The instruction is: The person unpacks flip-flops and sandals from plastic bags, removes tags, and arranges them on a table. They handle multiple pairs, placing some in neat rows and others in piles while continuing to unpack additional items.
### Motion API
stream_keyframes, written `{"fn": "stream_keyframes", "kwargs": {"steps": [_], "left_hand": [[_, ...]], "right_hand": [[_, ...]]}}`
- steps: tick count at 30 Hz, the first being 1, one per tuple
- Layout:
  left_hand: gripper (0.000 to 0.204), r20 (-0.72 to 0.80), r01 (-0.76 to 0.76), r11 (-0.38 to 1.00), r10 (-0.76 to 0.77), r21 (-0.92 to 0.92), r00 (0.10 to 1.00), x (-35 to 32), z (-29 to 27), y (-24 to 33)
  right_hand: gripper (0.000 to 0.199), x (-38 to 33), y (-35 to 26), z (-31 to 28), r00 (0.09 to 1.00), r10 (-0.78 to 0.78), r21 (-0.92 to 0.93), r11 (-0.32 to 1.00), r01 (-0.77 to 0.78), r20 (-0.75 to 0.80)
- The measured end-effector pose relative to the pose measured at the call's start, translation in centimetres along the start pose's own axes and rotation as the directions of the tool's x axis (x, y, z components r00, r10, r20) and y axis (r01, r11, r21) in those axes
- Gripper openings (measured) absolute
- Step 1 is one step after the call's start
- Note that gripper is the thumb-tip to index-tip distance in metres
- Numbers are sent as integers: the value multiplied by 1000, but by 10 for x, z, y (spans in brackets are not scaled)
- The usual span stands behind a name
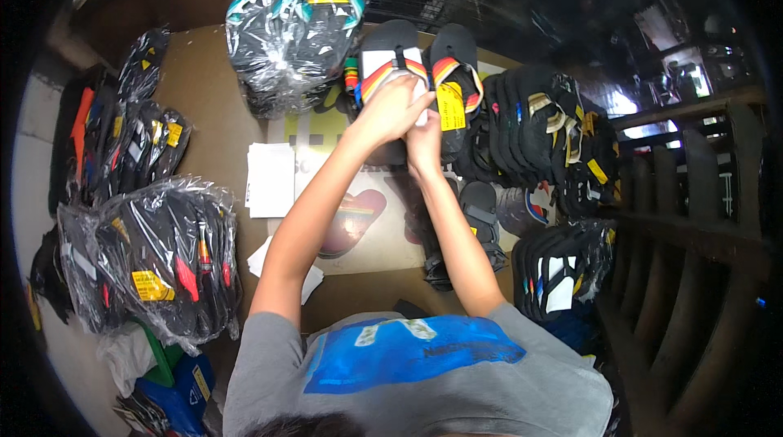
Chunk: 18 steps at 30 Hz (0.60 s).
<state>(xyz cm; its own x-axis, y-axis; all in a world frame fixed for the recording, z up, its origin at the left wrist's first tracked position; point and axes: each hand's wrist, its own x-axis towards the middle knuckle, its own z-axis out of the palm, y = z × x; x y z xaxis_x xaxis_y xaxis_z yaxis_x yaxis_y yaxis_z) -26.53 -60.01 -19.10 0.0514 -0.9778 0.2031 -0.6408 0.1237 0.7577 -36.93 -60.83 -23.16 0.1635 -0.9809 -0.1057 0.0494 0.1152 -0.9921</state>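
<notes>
A pair of black flip-flops [420, 58] with rainbow straps is gripped by the left hand [390, 109] and right hand [424, 137], both closed, just right of the plastic-wrapped bundle [289, 21].

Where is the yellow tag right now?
In the head view, upper centre: the yellow tag hangs on the right flip-flop, just right of the right hand.

Left hand [390, 107], right hand [423, 129]: both outstretched, clasped together.
</notes>
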Motion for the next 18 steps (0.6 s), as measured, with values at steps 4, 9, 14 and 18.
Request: {"fn": "stream_keyframes", "kwargs": {"steps": [4, 9, 14, 18], "left_hand": [[34, -234, -10, 948, -68, -317, 970, -110, -23, 12], [30, -106, 474, 714, -602, -516, 792, -265, -15, -11], [47, -362, 789, 578, -795, -209, 487, -373, 44, -56], [88, -579, 989, 147, -807, 0, 120, -416, 80, -86]], "right_hand": [[38, 24, -12, -23, 996, -37, -408, 911, 65, 77], [39, 57, -17, -30, 781, -612, -848, 346, 402, 121], [14, 79, -3, -4, 822, -522, -836, 327, 441, 230], [17, 36, -50, -49, 630, -760, -568, 451, 688, 159]]}}
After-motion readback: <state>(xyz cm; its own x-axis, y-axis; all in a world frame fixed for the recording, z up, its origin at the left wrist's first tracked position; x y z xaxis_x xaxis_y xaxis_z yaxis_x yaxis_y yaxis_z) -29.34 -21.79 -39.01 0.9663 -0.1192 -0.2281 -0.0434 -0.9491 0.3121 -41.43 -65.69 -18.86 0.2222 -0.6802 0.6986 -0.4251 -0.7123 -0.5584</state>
